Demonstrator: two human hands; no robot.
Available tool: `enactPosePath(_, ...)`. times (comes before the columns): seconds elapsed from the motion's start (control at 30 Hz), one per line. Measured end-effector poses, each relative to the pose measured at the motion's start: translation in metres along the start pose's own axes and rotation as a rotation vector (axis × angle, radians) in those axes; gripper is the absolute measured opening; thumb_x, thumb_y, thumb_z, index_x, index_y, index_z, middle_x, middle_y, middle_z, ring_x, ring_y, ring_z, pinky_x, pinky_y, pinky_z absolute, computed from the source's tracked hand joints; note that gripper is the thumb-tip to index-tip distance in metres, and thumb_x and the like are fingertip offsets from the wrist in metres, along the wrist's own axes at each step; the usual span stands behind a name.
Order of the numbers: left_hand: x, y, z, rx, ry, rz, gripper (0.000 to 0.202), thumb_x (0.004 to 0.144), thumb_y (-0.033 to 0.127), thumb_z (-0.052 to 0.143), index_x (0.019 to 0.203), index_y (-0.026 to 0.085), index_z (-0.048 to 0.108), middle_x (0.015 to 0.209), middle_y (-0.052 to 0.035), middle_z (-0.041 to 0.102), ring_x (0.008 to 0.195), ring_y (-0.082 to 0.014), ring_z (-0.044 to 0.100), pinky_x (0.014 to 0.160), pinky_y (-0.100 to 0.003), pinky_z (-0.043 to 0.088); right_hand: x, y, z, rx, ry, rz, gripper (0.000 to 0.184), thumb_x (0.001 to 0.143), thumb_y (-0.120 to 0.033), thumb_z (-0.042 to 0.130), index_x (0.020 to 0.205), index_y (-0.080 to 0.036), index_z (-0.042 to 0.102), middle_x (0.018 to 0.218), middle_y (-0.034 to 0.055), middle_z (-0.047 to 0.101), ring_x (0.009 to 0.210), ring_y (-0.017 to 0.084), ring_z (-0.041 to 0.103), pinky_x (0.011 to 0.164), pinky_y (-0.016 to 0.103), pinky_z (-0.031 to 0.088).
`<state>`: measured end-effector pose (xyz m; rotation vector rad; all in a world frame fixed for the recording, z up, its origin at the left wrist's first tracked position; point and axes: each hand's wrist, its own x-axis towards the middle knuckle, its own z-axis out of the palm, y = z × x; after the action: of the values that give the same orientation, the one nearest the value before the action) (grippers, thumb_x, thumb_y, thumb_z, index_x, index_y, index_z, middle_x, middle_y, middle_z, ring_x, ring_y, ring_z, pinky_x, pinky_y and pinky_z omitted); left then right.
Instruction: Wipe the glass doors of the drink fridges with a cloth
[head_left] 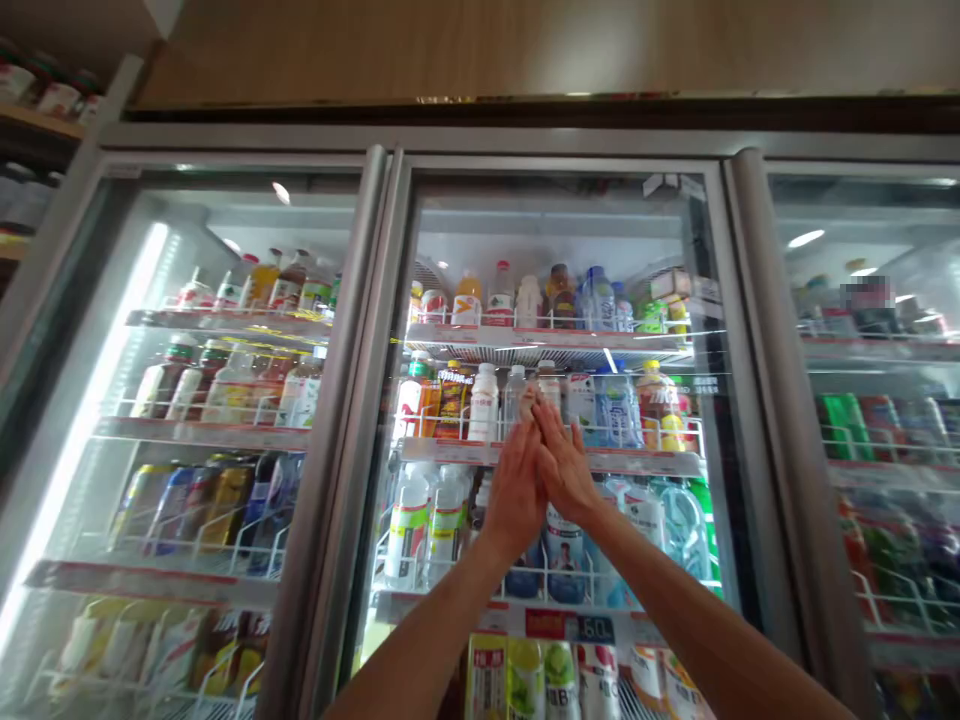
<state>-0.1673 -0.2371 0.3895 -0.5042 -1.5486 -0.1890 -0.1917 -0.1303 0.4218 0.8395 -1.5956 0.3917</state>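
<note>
My left hand (516, 488) and my right hand (567, 462) are raised in front of a glass-doored drinks fridge, touching each other along the palms and fingers. Both have their fingers stretched out and pointing up, and no object shows between them; the palms themselves are hidden. Behind the fingertips, a clear bottle (514, 392) stands on a wire-fronted shelf beside a white bottle (484, 402). Below and behind my wrists, bottles with blue contents (564, 555) are partly covered by my arms. Whether my hands touch the glass I cannot tell.
The middle door sits between a left metal door edge (337, 450) and a right metal door edge (795, 420). Behind the left glass, shelves hold bottles and cans (225, 495). More drinks, including green cans (844, 425), stand behind the right glass. A wood panel (525, 50) runs above.
</note>
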Motion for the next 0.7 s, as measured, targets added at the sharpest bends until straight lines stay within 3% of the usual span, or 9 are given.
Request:
enactPosePath(0.1,0.032,0.016,0.029,0.030,-0.057,0.007,0.049,0.092,0.026,0.023,0.138,0.012,0.024,0.142,-0.0138,0.035,0.136,-0.0195,0.023,0.108,-0.041,0.031,-0.002,0.020,-0.009,0.055,0.112,0.057,0.054,0.093,-0.030,0.014,0.144,-0.025,-0.001,0.146,0.0050,0.029,0.133,0.017,0.031,0.106,0.040,0.029)
enactPosePath(0.17,0.042,0.012,0.036,0.107,-0.060,0.008,0.050,0.091,0.032,0.028,0.138,0.013,0.026,0.142,-0.0135,0.034,0.135,-0.0214,0.024,0.108,-0.045,0.029,-0.007,0.048,-0.022,-0.018,0.205,0.091,0.054,0.092,-0.031,0.017,0.144,-0.026,0.004,0.145,0.0050,0.031,0.133,0.018,0.030,0.106,0.043,0.027)
enactPosePath(0.23,0.048,-0.006,0.029,0.175,-0.060,0.075,0.052,0.090,0.034,0.033,0.137,0.014,0.027,0.143,-0.0122,0.033,0.136,-0.0204,0.023,0.109,-0.045,0.026,-0.016,0.084,-0.039,-0.172,0.254,0.102,0.054,0.092,-0.033,0.023,0.144,-0.028,0.009,0.145,0.0050,0.032,0.135,0.021,0.025,0.108,0.048,0.021)
enactPosePath(0.3,0.057,-0.034,0.010,0.238,-0.074,0.137,0.050,0.088,0.030,0.034,0.135,0.016,0.031,0.143,-0.0107,0.033,0.135,-0.0194,0.024,0.110,-0.045,0.021,-0.026,0.119,-0.056,-0.322,0.236,0.068,0.054,0.091,-0.035,0.026,0.143,-0.028,0.012,0.146,0.0052,0.029,0.136,0.022,0.021,0.109,0.051,0.014)
enactPosePath(0.37,0.071,-0.060,-0.011,0.304,-0.058,0.073,0.050,0.085,0.026,0.037,0.133,0.015,0.035,0.143,-0.0125,0.033,0.135,-0.0226,0.026,0.110,-0.047,0.020,-0.035,0.143,-0.067,-0.409,0.177,0.013,0.054,0.091,-0.034,0.028,0.143,-0.028,0.014,0.148,0.0051,0.024,0.137,0.023,0.017,0.109,0.050,0.013)
enactPosePath(0.43,0.086,-0.071,-0.020,0.337,-0.011,-0.043,0.051,0.082,0.024,0.039,0.131,0.011,0.037,0.143,-0.0150,0.032,0.135,-0.0265,0.024,0.109,-0.051,0.020,-0.042,0.154,-0.071,-0.437,0.130,-0.014,0.055,0.091,-0.034,0.029,0.143,-0.028,0.013,0.150,0.0047,0.019,0.138,0.023,0.014,0.110,0.049,0.014)
enactPosePath(0.5,0.099,-0.059,-0.010,0.324,0.019,-0.080,0.052,0.081,0.026,0.042,0.129,0.008,0.039,0.145,-0.0160,0.028,0.136,-0.0285,0.020,0.109,-0.051,0.019,-0.044,0.153,-0.072,-0.447,0.107,-0.009,0.056,0.091,-0.034,0.029,0.143,-0.028,0.011,0.151,0.0043,0.014,0.139,0.023,0.011,0.110,0.049,0.013)
enactPosePath(0.6,0.105,-0.015,0.023,0.257,0.033,-0.040,0.050,0.084,0.029,0.039,0.129,0.008,0.039,0.146,-0.0145,0.027,0.137,-0.0255,0.018,0.109,-0.047,0.021,-0.042,0.150,-0.076,-0.447,0.056,0.018,0.056,0.091,-0.036,0.028,0.143,-0.027,0.010,0.152,0.0034,0.009,0.139,0.023,0.008,0.111,0.049,0.010)
enactPosePath(0.7,0.096,0.007,0.032,0.211,-0.069,0.075,0.049,0.087,0.032,0.030,0.127,0.006,0.042,0.143,-0.0139,0.033,0.135,-0.0225,0.022,0.108,-0.043,0.023,-0.039,0.158,-0.090,-0.431,-0.080,-0.011,0.057,0.091,-0.041,0.030,0.143,-0.028,0.013,0.152,0.0014,0.009,0.139,0.022,0.005,0.112,0.048,0.008)
